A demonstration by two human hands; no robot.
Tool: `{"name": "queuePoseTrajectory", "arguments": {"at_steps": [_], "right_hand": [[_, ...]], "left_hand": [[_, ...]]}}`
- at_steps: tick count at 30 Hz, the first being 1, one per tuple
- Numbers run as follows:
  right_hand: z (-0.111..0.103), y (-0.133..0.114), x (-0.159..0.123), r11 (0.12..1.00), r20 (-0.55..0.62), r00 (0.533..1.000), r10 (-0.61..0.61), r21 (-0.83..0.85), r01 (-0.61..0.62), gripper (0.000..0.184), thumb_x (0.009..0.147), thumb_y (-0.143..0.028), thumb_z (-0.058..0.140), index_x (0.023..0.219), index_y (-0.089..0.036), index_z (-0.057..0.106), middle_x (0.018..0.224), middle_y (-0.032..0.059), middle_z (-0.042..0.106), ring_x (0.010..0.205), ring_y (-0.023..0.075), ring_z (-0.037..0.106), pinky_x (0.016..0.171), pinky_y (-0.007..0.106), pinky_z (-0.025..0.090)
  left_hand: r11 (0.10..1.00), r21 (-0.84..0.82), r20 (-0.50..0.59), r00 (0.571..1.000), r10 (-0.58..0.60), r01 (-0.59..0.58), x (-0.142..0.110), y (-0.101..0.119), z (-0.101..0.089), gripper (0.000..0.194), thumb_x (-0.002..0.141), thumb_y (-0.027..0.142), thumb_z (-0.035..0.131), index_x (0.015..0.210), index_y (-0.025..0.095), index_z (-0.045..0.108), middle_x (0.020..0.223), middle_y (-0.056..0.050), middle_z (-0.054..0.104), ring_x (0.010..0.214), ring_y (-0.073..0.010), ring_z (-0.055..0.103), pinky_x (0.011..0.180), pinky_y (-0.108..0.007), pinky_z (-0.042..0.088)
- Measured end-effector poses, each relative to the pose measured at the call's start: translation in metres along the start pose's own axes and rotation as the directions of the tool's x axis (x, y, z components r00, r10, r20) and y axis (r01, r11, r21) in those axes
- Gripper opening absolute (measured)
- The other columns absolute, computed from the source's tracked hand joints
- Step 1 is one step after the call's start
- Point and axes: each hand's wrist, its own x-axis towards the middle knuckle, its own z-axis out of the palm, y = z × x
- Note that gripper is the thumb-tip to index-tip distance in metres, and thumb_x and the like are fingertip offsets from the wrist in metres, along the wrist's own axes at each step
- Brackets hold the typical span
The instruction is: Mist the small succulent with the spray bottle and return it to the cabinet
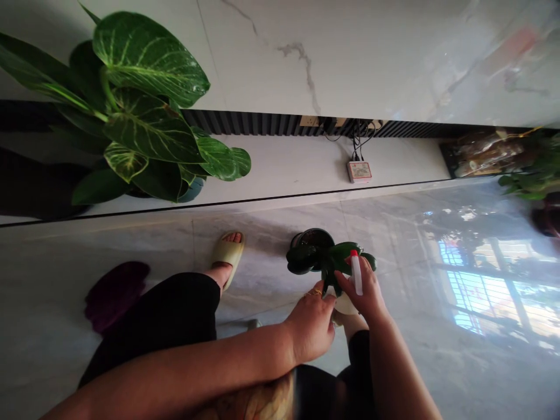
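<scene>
A small potted plant (312, 239) with thick, dark green leaves stands in a black pot on the floor before me. My left hand (311, 321) has its fingers closed at the tip of the leaf (329, 279) that points toward me. A bit of white, perhaps tissue, shows by these fingertips. My right hand (365, 291) holds a slim white bottle (356, 274) with a red cap between its fingers. Its thumb and fingertips reach to the same leaves. The undersides of both hands are hidden.
A large leafy plant (153, 125) stands on the low white ledge (284, 166) at left. A small white box (359, 171) with cables sits there too. My slippered foot (228, 256) and a purple cloth-like item (116, 294) are on the glossy floor.
</scene>
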Motion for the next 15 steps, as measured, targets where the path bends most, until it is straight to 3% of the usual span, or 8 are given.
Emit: {"name": "queuePoseTrajectory", "arguments": {"at_steps": [5, 10, 12, 15], "right_hand": [[-0.016, 0.010, 0.005, 0.984, -0.007, 0.990, 0.142, 0.106, -0.140, 0.032, 0.093, -0.055, 0.069, 0.102, -0.024, 0.066, 0.098, 0.0095, 0.075, 0.086, 0.0271, 0.073, 0.080, 0.047, 0.064], [-0.049, 0.044, -0.006, 0.924, -0.082, 0.940, 0.331, 0.233, -0.304, 0.022, 0.090, -0.044, 0.066, 0.099, -0.025, 0.070, 0.101, 0.0086, 0.080, 0.081, 0.0248, 0.074, 0.081, 0.045, 0.064], [-0.059, 0.059, -0.014, 0.898, -0.109, 0.923, 0.370, 0.298, -0.325, 0.025, 0.089, -0.043, 0.065, 0.104, -0.024, 0.072, 0.106, 0.0093, 0.081, 0.087, 0.0256, 0.076, 0.082, 0.043, 0.063], [-0.066, 0.077, -0.024, 0.861, -0.144, 0.900, 0.412, 0.384, -0.333, 0.036, 0.085, -0.045, 0.066, 0.113, -0.023, 0.071, 0.114, 0.0113, 0.081, 0.099, 0.0279, 0.078, 0.083, 0.042, 0.064]], "left_hand": [[0.994, -0.069, -0.119, 0.989, -0.087, 0.079, 0.007, -0.011, -0.004, 0.037, 0.082, 0.017, 0.070, 0.119, 0.022, 0.062, 0.160, -0.022, 0.052, 0.152, -0.0381, 0.052, 0.125, -0.057, 0.045], [0.988, -0.126, -0.318, 0.940, -0.121, 0.084, 0.016, -0.021, -0.004, 0.024, 0.085, 0.013, 0.065, 0.106, 0.023, 0.058, 0.158, -0.023, 0.055, 0.159, -0.0373, 0.042, 0.120, -0.060, 0.049], [0.994, -0.107, -0.392, 0.918, -0.064, 0.024, 0.019, -0.022, -0.004, 0.027, 0.087, 0.011, 0.061, 0.111, 0.023, 0.057, 0.156, -0.023, 0.056, 0.157, -0.0357, 0.046, 0.118, -0.060, 0.051], [0.992, 0.044, -0.459, 0.880, 0.123, -0.116, 0.025, -0.015, -0.004, 0.039, 0.088, 0.010, 0.058, 0.125, 0.023, 0.056, 0.154, -0.021, 0.059, 0.151, -0.0327, 0.053, 0.122, -0.060, 0.046]]}}
